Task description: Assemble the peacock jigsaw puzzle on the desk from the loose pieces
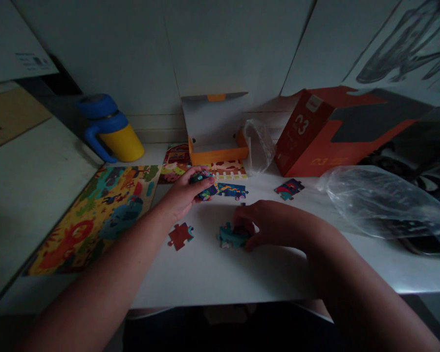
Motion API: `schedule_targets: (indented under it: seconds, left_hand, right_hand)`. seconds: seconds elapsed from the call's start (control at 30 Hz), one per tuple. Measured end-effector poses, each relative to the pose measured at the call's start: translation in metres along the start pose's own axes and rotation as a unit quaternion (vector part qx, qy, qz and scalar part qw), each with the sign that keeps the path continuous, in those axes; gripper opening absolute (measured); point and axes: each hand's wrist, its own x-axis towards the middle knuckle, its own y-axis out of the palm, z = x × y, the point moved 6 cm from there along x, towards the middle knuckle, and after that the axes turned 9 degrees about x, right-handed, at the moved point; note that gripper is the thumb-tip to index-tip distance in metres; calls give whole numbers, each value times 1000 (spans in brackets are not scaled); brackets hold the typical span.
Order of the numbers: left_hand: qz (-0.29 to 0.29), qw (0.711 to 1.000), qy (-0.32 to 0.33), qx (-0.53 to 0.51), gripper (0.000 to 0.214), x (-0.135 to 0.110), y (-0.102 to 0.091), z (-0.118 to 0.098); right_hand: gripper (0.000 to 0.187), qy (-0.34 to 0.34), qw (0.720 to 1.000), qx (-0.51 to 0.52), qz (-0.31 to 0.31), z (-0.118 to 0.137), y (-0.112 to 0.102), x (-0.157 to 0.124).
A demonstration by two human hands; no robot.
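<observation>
My left hand [183,193] is closed around a small stack of dark, colourful jigsaw pieces [206,194], held above the white table. Lower and to the right, my right hand [269,222] has its fingers curled over a teal and dark red jigsaw piece [227,236] at the tabletop; the fingers partly hide it. Between my forearms lies a loose reddish-brown piece [181,236]. Dark blue jigsaw pieces [232,189] with a yellow pattern lie just beyond my hands. Farther right rests another dark piece [289,188] with red and teal on it.
A yellow jungle picture sheet [113,210] lies at left, near a blue and yellow mug [121,142]. At the back, an open orange box [218,155] stands on a farm picture [229,169]. Right are a large orange box [315,142] and clear plastic bags [377,200].
</observation>
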Motion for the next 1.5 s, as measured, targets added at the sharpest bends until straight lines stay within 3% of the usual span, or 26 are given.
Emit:
schedule_targets:
  seconds: [0.2, 0.3, 0.33, 0.4, 0.5, 0.57, 0.73, 0.83, 1.0, 1.17, 1.23, 1.33, 1.4, 1.5]
  left_hand:
    - [14, 1000, -4, -1, 61, 2, -3, 5]
    - [19, 1000, -8, 0, 62, 2, -1, 6]
    - [18, 1000, -7, -1, 61, 1, 0, 6]
    - [18, 1000, 0, -6, 61, -1, 4, 5]
    - [38, 999, 12, -5, 60, -4, 13, 7]
    - [58, 998, 21, 7, 63, -6, 19, 10]
    - [87, 995, 41, 16, 83, -6, 24, 18]
    - [89, 996, 26, 6, 92, -6, 22, 18]
    - [101, 995, -1, 12, 76, -7, 22, 12]
    - [50, 999, -12, -1, 67, -6, 15, 7]
    - [32, 999, -6, -8, 63, -5, 12, 5]
    - [2, 1000, 17, -19, 58, -2, 6, 2]
    - [-18, 999, 22, -28, 57, 0, 2, 1]
    - [-36, 998, 24, -35, 58, 2, -1, 1]
  right_hand:
    - [45, -4, 1000, 3, 15, 7, 10, -4]
    - [30, -30, 999, 4, 11, 14, 14, -2]
    - [23, -38, 999, 4, -21, 16, 11, 1]
    - [20, -50, 988, 23, -143, 18, -1, 5]
    - [43, -71, 934, 111, -332, 15, -17, 6]
    - [50, -81, 909, 175, -369, 9, -18, 10]
    - [37, -52, 886, 332, -319, -10, -9, 28]
    - [37, -65, 852, 441, -274, -19, -4, 36]
    - [41, -91, 808, 514, -272, -25, -5, 38]
    - [49, -100, 776, 549, -293, -30, -15, 33]
    - [56, -93, 782, 515, -339, -38, -29, 24]
    - [50, -32, 823, 392, -410, -61, -51, 8]
    - [35, 26, 851, 328, -409, -79, -57, 2]
    - [24, 75, 884, 297, -354, -98, -54, 6]
